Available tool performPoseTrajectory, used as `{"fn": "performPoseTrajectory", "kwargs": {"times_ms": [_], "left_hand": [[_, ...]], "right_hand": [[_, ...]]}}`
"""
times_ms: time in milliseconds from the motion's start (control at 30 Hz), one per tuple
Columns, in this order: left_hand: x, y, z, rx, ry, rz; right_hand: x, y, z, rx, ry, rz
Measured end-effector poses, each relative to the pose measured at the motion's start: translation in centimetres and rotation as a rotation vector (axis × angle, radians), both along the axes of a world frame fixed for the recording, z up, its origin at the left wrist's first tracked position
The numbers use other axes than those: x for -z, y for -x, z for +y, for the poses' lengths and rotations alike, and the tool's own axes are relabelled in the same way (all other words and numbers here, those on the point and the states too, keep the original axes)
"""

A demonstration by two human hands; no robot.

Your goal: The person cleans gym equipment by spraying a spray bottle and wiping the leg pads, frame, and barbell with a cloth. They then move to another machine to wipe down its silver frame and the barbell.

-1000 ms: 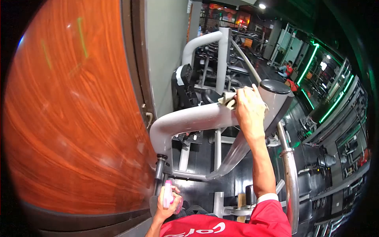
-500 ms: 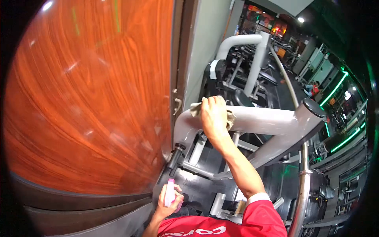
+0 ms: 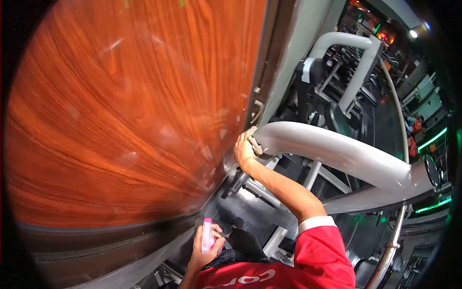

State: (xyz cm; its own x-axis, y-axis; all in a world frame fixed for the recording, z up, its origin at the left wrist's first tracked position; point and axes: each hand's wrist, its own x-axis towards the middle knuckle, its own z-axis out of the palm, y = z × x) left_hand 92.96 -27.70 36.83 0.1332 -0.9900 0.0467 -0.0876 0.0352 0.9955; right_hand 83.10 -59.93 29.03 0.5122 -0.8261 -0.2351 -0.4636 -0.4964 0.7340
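My right hand (image 3: 244, 151) is closed over a beige cloth (image 3: 254, 140) and presses it against the curved left end of a thick grey tube (image 3: 332, 147) of a gym machine. That arm reaches up and across from the red sleeve. Low in the view, my left hand (image 3: 198, 248) grips a pink and white bottle (image 3: 207, 235), which looks like a spray bottle. The fingers wrap around its body and hide part of it.
A glossy wood-grain panel (image 3: 144, 120) rises close on the left, with a small metal handle (image 3: 258, 110) at its edge. Another machine with a black pad (image 3: 310, 72) stands behind. A metal rail (image 3: 392, 241) runs on the right. People (image 3: 414, 125) are far back.
My right hand has slid the cloth left along the tube, from its top to its curved end. The view has turned left. My left hand still holds the bottle.
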Motion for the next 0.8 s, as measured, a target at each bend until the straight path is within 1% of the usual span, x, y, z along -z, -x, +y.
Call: {"fn": "performPoseTrajectory", "kwargs": {"times_ms": [33,67,100,133,167,233,267,300,367,400,433,500,567,600,633,667,700,733,800], "left_hand": [[0.4,-0.2,0.2,-0.015,-0.009,-0.007],[1.2,-0.4,0.6,-0.042,0.009,-0.007],[1.7,-0.6,0.8,-0.072,0.027,-0.007],[1.7,-0.8,1.0,-0.094,0.015,-0.013],[1.6,-0.9,1.2,-0.122,-0.022,0.034],[1.5,-1.1,1.5,-0.162,-0.072,0.084],[1.3,-1.2,1.5,-0.192,-0.114,0.127],[1.2,-1.3,1.5,-0.218,-0.154,0.170],[1.6,-1.4,1.7,-0.237,-0.163,0.221],[2.0,-1.5,1.6,-0.251,-0.160,0.270],[2.5,-1.5,1.4,-0.248,-0.162,0.275],[3.3,-1.7,1.2,-0.228,-0.135,0.208],[3.3,-1.4,0.5,-0.205,-0.119,0.214],[3.4,-1.3,0.1,-0.184,-0.132,0.232],[3.4,-1.3,-0.2,-0.162,-0.146,0.247],[3.2,-1.1,-0.8,-0.128,-0.089,0.150],[2.9,-1.0,-1.2,-0.117,-0.086,0.148],[2.6,-0.9,-1.4,-0.093,-0.062,0.148],[2.8,-0.6,-1.5,-0.063,-0.039,0.146]], "right_hand": [[2.5,0.0,-0.3,-0.020,-0.004,0.030],[6.9,0.1,-1.2,-0.059,-0.007,0.096],[8.1,0.6,-1.1,-0.108,-0.077,0.077],[8.8,0.6,-0.8,-0.099,-0.077,0.068],[9.4,0.5,-0.5,-0.092,-0.079,0.061],[10.3,1.4,0.0,-0.192,-0.146,-0.014],[10.8,1.3,-0.5,-0.157,-0.296,0.066],[11.3,1.6,-0.2,-0.163,-0.307,0.069],[11.5,3.0,1.5,0.114,-0.609,-0.734],[10.1,4.0,3.4,-0.086,-0.515,-0.915],[12.8,4.5,4.7,-0.233,-0.345,-1.083],[12.9,5.5,8.1,-0.154,-0.435,-1.082],[12.8,5.4,11.4,-0.076,-0.400,-1.232],[12.6,5.3,12.7,-0.033,-0.443,-1.327],[12.8,5.4,13.5,-0.072,-0.447,-1.393],[12.2,5.6,13.8,-0.034,-0.571,-1.470],[11.4,5.8,14.1,0.002,-0.698,-1.547],[10.8,6.1,13.9,0.006,-0.689,-1.553],[9.6,6.7,12.6,-0.161,-0.621,-1.580]]}}
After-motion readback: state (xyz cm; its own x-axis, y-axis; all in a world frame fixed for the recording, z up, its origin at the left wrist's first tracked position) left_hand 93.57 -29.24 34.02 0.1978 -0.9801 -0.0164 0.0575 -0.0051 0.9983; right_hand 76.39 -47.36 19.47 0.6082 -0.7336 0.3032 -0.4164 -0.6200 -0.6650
